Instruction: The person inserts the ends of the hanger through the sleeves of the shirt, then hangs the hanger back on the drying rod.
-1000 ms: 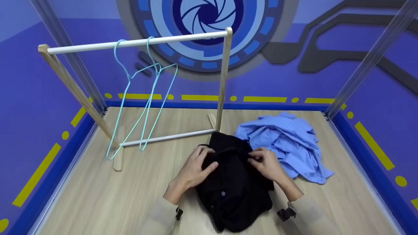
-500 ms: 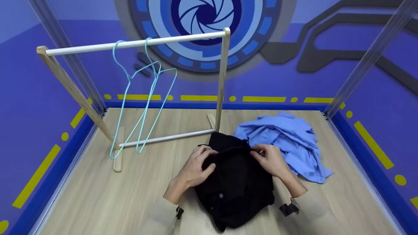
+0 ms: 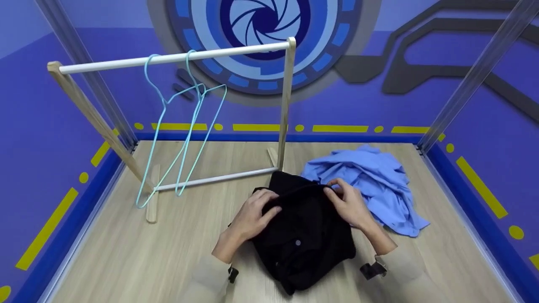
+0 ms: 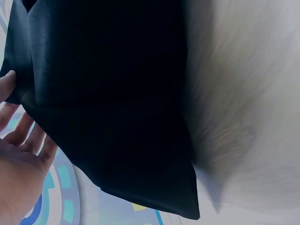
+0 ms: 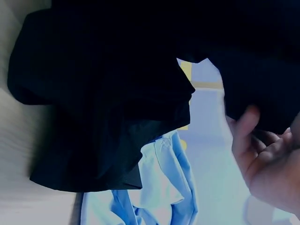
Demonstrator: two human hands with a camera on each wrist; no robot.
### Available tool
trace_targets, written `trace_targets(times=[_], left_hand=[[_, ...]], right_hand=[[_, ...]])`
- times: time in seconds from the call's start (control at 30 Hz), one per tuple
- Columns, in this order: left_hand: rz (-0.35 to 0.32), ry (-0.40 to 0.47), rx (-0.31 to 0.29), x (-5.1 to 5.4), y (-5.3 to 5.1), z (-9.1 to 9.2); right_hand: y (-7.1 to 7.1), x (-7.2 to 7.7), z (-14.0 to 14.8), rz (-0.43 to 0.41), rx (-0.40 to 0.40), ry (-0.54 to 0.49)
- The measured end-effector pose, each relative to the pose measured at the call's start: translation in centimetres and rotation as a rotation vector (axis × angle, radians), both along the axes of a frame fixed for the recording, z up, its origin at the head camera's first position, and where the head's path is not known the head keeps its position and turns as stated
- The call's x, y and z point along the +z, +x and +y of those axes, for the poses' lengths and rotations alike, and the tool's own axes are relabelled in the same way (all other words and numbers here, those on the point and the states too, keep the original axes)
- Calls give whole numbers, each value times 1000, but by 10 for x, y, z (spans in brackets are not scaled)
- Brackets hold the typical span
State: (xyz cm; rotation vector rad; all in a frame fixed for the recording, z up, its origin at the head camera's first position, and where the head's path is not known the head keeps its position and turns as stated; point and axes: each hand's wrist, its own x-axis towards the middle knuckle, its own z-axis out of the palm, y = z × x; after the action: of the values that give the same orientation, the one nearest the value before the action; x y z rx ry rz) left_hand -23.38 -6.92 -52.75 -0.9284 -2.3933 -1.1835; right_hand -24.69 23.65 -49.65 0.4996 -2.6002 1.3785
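Observation:
A crumpled black garment point(image 3: 307, 227) with a small button point(image 3: 298, 243) lies on the table between my hands; its exact kind is hard to tell. My left hand point(image 3: 252, 215) grips its upper left edge. In the left wrist view the thumb point(image 4: 7, 85) is on the front of the cloth and the fingers are behind it. My right hand point(image 3: 351, 206) pinches the upper right edge between thumb and fingers, holding it slightly raised. In the right wrist view the black cloth point(image 5: 93, 93) hangs in folds beside the right hand point(image 5: 267, 159).
A crumpled light blue garment point(image 3: 366, 181) lies just behind the right hand. At the back left stands a wooden rack point(image 3: 288, 101) with a white rail point(image 3: 236, 51). Two light blue wire hangers point(image 3: 158, 122) hang from the rail. Purple walls point(image 3: 484, 118) enclose the table point(image 3: 126, 252).
The right hand has moved up a little with its pinched edge, and the cloth edge between the hands has lifted. The button has shifted slightly. My left hand stays nearly in place.

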Motion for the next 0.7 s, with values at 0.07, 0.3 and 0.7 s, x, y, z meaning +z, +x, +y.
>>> trace_targets(times=[0.07,0.3,0.7], left_hand=[[0,15,21,0,0,0],[-2,109,74,0,-1,-3],[-26,178,149,4,-2,-5]], right_hand=[[1,3,2,-64,29,-58],[2,5,13,-178,232,-233],[2,4,28,-276,600,-466]])
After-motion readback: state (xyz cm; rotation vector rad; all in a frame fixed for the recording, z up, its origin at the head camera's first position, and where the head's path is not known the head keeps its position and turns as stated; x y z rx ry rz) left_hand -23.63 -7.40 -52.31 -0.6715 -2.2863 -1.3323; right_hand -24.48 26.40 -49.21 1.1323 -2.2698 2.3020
